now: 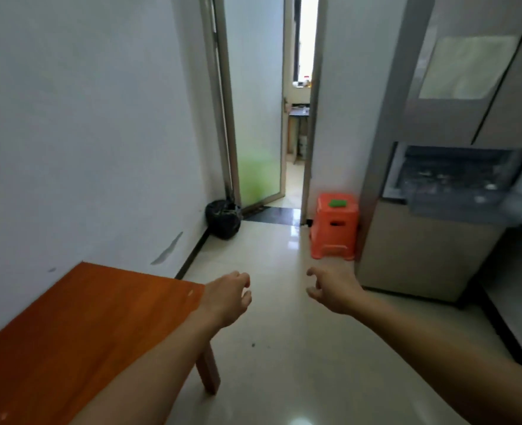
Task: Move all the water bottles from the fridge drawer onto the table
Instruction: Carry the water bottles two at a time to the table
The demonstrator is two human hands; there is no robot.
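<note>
Table (69,326) — orange-brown wood-look top, smooth, faint sheen. Floor (272,348) — pale tiles, glossy, mirroring light. Stool (335,228) — orange plastic, moulded, slightly shiny. Fridge (422,250) — smooth beige and grey panels, satin; open drawer (456,182) of clear plastic, blurred. Door (255,118) — frosted glass in a metal frame. Bag (223,219) — black plastic film, crinkled. Walls (85,118) — matt white paint, scuffed.

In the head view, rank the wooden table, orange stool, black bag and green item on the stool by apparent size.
1. wooden table, though nearness inflates it
2. orange stool
3. black bag, not far behind the stool
4. green item
</note>
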